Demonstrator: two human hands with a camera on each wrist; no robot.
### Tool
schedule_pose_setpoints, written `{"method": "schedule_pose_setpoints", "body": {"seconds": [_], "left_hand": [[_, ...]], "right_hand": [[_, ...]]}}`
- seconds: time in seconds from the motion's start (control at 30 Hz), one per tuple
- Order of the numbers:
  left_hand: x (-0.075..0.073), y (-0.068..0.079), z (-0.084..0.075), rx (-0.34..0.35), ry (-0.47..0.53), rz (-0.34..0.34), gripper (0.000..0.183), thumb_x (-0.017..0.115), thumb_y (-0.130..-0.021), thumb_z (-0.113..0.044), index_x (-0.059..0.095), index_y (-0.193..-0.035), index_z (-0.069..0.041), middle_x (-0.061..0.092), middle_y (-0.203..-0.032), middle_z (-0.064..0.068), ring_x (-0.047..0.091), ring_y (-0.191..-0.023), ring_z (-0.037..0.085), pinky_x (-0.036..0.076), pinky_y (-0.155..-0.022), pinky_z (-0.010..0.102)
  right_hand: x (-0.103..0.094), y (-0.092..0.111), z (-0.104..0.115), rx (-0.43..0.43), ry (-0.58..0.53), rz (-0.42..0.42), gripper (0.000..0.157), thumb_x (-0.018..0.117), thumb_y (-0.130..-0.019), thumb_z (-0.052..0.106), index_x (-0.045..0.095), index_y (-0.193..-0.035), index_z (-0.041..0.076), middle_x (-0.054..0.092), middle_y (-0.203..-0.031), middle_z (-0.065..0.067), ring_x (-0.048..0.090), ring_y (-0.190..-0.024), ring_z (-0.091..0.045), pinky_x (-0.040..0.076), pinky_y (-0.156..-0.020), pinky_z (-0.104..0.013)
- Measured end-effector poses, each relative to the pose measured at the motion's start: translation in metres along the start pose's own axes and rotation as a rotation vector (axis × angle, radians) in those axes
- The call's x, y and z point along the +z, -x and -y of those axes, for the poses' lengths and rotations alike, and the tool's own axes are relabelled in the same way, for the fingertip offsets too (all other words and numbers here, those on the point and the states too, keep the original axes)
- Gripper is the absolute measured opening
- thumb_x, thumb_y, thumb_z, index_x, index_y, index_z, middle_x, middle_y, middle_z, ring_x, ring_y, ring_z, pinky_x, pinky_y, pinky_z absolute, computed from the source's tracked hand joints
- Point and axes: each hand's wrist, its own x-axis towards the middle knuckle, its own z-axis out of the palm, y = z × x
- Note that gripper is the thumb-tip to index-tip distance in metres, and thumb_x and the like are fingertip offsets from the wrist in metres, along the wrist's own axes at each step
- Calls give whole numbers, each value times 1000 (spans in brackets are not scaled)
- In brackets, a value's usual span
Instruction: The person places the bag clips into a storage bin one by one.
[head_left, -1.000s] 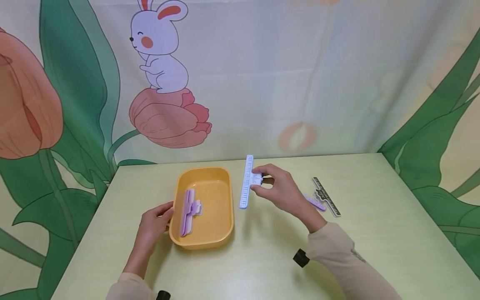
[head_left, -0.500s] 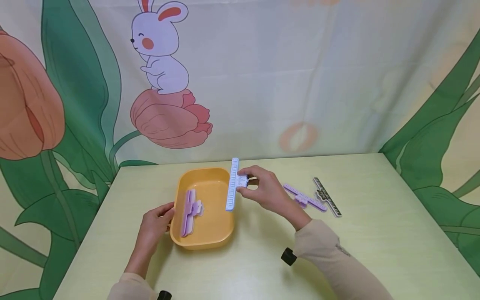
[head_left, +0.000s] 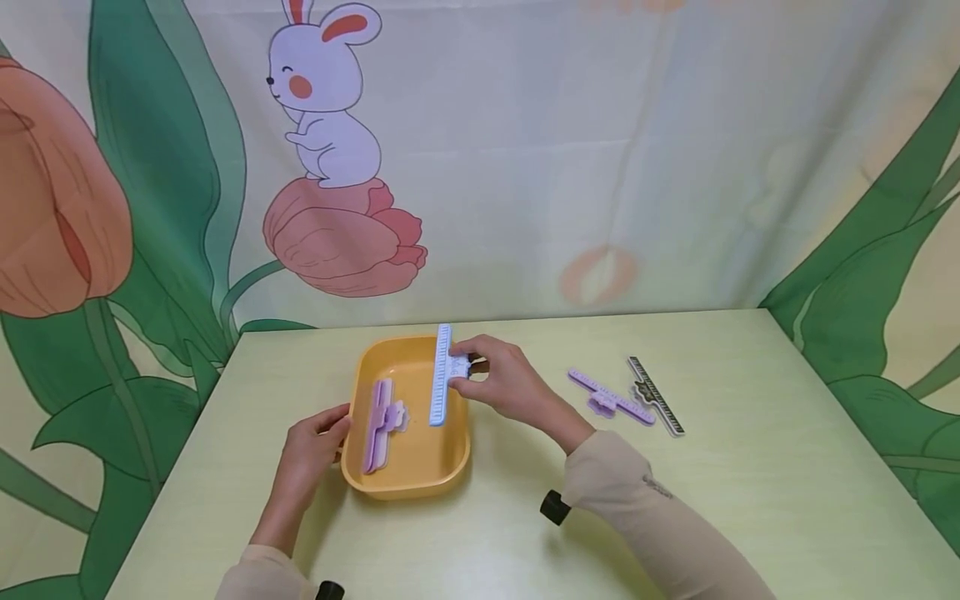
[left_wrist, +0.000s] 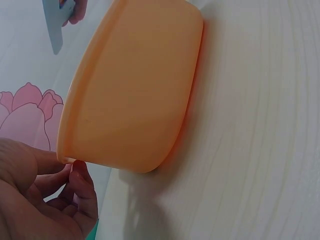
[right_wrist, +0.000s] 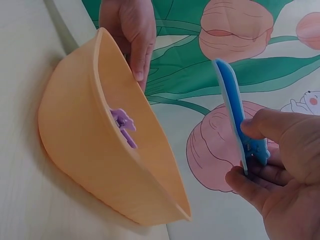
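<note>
My right hand pinches a light blue clip by its grip, holding it above the right part of a yellow-orange tray. In the right wrist view the blue clip hangs apart from the tray's rim, thumb on one side and fingers on the other. My left hand pinches the tray's left rim between thumb and fingers, as the left wrist view shows with the hand at the corner. Inside the tray, along its left side, lies a purple clip.
Right of the tray, a second purple clip and a black-and-white clip lie close together on the pale wooden table. A printed curtain hangs behind the table's back edge.
My right hand has carried the blue clip leftward, from beside the tray to over it. The second purple clip on the table has come fully into view. My left hand stays on the rim.
</note>
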Motion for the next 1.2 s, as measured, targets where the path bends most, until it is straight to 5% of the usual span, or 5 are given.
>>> {"method": "schedule_pose_setpoints", "body": {"seconds": [0.7,1.03,1.2], "left_hand": [[0,1,1,11,6,-2,43,50,-110,-19,54,-147,3,60,-134,24,62,-101,25,54,-72,23],[0,0,1,1,10,-2,43,50,-110,-19,53,-147,2,60,-135,24,62,-102,26,53,-72,24],[0,0,1,3,9,-2,43,50,-110,-19,53,-148,2,60,-135,24,62,-102,26,54,-72,24]], "right_hand": [[21,-17,-2,60,58,100,38,77,-93,7,66,-127,-5,67,-115,-12,66,-101,-22,56,-92,-29],[29,-23,-1,89,89,142,39,77,-93,9,66,-129,-4,68,-119,-13,65,-102,-23,56,-95,-41],[33,-26,-2,108,150,163,40,77,-94,13,66,-130,-2,68,-119,-11,65,-101,-20,57,-90,-29]]}}
